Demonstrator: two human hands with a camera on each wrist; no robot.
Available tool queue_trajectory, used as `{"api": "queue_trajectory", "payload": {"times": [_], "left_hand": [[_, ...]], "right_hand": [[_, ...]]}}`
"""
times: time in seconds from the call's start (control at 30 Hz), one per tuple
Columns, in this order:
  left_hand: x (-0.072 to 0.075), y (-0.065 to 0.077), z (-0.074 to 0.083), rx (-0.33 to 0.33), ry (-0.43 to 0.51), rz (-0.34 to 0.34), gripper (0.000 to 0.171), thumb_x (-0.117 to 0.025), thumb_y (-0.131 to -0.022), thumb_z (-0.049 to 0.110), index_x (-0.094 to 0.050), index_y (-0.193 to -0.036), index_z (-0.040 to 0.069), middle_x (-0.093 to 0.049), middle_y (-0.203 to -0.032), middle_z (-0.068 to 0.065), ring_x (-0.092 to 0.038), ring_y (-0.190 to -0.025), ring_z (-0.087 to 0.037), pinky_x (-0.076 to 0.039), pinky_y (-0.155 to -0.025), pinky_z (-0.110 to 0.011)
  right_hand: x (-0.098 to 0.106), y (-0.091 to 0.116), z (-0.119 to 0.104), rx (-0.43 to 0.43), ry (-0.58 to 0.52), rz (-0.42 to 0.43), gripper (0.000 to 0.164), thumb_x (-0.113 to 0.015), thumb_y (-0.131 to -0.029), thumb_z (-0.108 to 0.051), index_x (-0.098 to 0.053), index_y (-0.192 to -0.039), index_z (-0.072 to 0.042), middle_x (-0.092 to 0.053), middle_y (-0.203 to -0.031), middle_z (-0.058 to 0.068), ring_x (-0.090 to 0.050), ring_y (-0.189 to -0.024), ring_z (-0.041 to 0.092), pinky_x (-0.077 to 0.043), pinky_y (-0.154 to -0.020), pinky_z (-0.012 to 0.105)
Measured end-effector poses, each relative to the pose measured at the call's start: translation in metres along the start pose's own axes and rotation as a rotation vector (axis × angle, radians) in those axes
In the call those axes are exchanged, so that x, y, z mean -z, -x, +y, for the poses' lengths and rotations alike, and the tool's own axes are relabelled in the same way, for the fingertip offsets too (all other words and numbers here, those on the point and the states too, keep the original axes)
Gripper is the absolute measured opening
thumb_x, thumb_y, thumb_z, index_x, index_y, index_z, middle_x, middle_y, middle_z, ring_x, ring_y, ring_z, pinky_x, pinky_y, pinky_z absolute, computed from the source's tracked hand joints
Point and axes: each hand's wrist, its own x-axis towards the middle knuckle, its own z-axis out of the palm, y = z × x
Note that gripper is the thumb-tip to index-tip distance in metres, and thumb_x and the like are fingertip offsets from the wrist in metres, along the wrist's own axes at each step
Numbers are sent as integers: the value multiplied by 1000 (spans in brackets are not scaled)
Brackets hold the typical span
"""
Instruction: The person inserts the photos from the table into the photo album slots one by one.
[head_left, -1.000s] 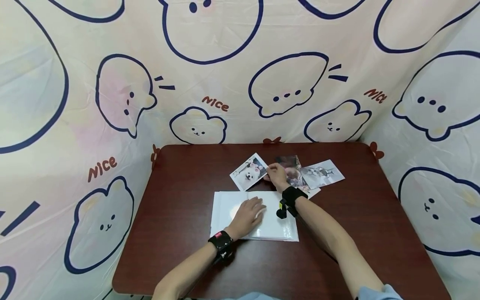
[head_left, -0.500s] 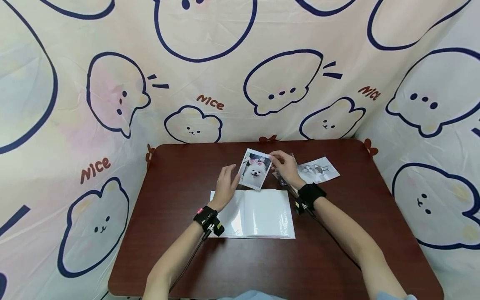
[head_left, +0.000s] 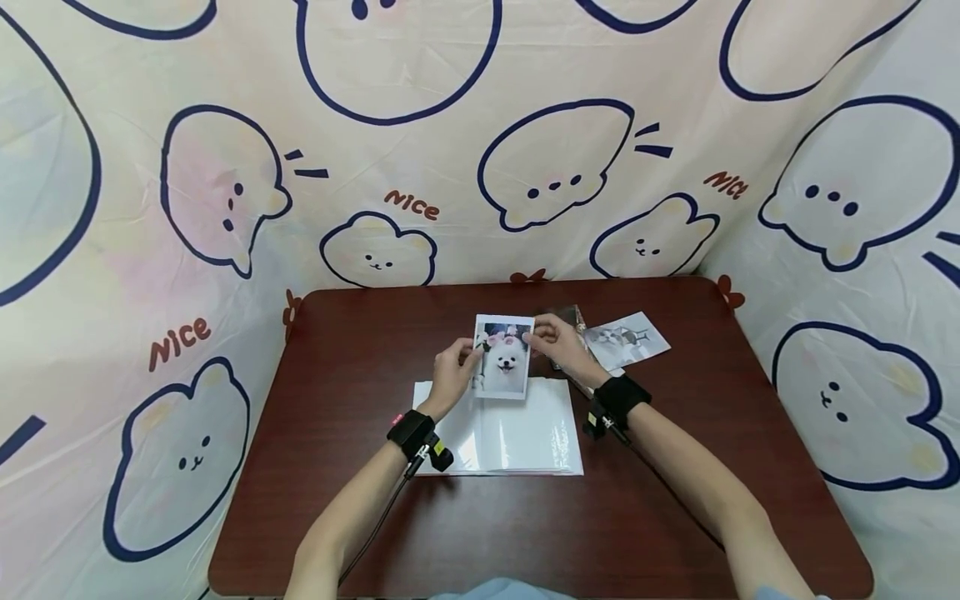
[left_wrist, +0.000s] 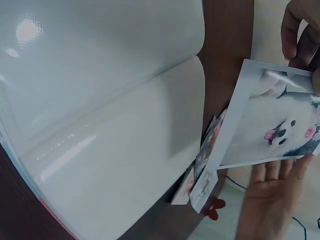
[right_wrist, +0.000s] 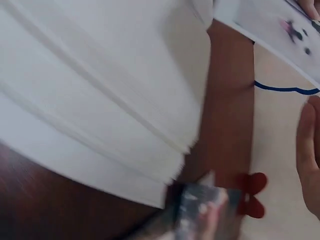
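Observation:
A white-bordered photo (head_left: pixel 504 358) of a fluffy white dog is held upright over the back edge of an open album (head_left: pixel 525 433). My left hand (head_left: pixel 452 371) pinches its left edge, and my right hand (head_left: pixel 558 346) pinches the right edge near the top. The left wrist view shows the photo (left_wrist: pixel 275 120) face on, with the right hand (left_wrist: pixel 272 197) at its lower edge there. Glossy blank album pages (left_wrist: pixel 115 135) fill much of that view. In the right wrist view the photo (right_wrist: pixel 270 30) enters at the upper right.
Behind the right hand lie more photos: a pale one (head_left: pixel 626 340) and a darker one (head_left: pixel 576 317) partly hidden by that hand. All of it is on a dark brown table (head_left: pixel 360 350). A cloth with cartoon outlines (head_left: pixel 465 150) hangs behind and at the sides.
The right hand has raised the dog photo off the table and brought it upright over the album. My left hand has left the album page and taken the photo's left edge.

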Motion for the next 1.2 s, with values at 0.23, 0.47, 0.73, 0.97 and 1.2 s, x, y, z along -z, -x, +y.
{"api": "queue_trajectory", "payload": {"times": [0.23,0.47,0.73,0.97,1.2], "left_hand": [[-2,-3,4,21,36,2,22,-63,-104,12,-67,-118,-4,-72,-97,-21,-67,-86,-31,-52,-75,-31],[-13,11,-4,-1,-249,-28,42,-58,-107,20,-53,-140,-6,-65,-116,-25,-62,-105,-38,-51,-91,-48],[-36,40,-17,-362,-656,-153,30,-67,-101,21,-65,-126,3,-67,-120,-18,-63,-111,-34,-54,-92,-45],[-44,51,-20,-483,-823,-458,43,-59,-106,30,-61,-141,5,-54,-153,-17,-48,-145,-34,-44,-116,-51],[-47,53,-18,-525,-862,-442,40,-57,-107,30,-63,-139,8,-56,-151,-16,-51,-143,-34,-47,-112,-50]], "right_hand": [[-12,10,14,-125,26,-98,22,-67,-102,-14,-60,-105,7,-68,-84,3,-68,-86,15,-59,-87,45],[-6,11,25,-86,113,28,29,-67,-101,-12,-64,-123,8,-71,-98,20,-67,-85,19,-58,-83,41],[1,1,32,-168,64,201,26,-65,-103,-17,-48,-92,-1,-44,-70,2,-54,-70,28,-55,-80,45],[-17,-2,39,-197,82,182,29,-65,-103,-14,-60,-119,10,-66,-97,20,-64,-86,15,-57,-83,31],[-25,-8,44,-178,99,237,33,-66,-102,-10,-61,-126,12,-69,-110,30,-69,-89,15,-59,-82,28]]}}
